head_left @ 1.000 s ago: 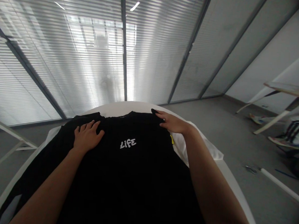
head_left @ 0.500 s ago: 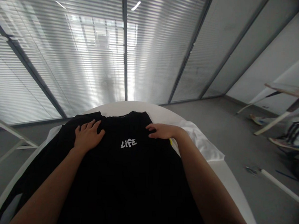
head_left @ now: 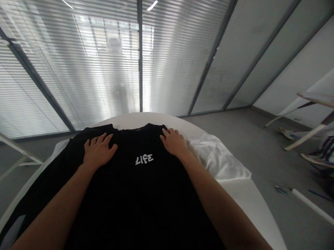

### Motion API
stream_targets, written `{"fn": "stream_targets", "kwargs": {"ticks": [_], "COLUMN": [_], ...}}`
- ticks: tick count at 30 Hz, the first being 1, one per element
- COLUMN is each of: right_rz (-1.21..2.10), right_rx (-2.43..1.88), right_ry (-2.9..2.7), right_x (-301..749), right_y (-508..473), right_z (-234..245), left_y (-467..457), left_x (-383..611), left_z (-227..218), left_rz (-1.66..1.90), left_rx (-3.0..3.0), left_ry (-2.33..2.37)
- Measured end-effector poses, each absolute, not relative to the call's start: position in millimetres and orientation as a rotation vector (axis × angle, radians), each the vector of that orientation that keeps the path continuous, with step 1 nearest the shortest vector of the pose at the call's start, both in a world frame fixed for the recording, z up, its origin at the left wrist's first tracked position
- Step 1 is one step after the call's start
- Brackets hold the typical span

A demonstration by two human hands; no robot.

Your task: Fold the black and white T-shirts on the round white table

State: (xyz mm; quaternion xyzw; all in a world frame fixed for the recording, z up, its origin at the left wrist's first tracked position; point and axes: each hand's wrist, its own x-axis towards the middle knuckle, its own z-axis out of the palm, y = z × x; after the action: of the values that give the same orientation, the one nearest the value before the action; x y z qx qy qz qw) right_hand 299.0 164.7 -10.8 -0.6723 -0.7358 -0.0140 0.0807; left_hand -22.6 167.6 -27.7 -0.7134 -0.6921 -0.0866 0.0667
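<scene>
A black shirt with white "Life" lettering lies spread over a white round table, its collar at the far side. My left hand rests on the shirt's upper left part, palm down with fingers spread. At the upper right, by the shoulder, my right hand lies on the fabric with fingers apart and the fingertips near the shirt's edge. A crumpled white cloth sits on the table just right of my right forearm.
Glass panels with blinds stand behind the table. On the right are another table, a striped bag and a white pole above the grey floor. A white frame stands at the left.
My right hand has moved up and slightly left, from beside the shirt's right edge onto its shoulder. The left hand has stayed in place.
</scene>
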Motion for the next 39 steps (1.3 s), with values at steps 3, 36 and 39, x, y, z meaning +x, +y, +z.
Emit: {"fn": "stream_targets", "kwargs": {"ticks": [3,36,39], "right_rz": [0.042,0.321,0.405], "right_rx": [-1.839,-2.141,-2.195], "right_ry": [-2.336,-2.127,-2.087], "right_x": [290,334,347], "right_y": [165,184,182], "right_z": [-29,-4,11], "left_y": [168,162,162], "left_x": [-23,-20,-19], "left_z": [-29,-24,-22], "left_rz": [-0.273,-0.293,-0.285], "left_rx": [-2.146,-2.14,-2.145], "left_ry": [-2.072,-2.094,-2.099]}}
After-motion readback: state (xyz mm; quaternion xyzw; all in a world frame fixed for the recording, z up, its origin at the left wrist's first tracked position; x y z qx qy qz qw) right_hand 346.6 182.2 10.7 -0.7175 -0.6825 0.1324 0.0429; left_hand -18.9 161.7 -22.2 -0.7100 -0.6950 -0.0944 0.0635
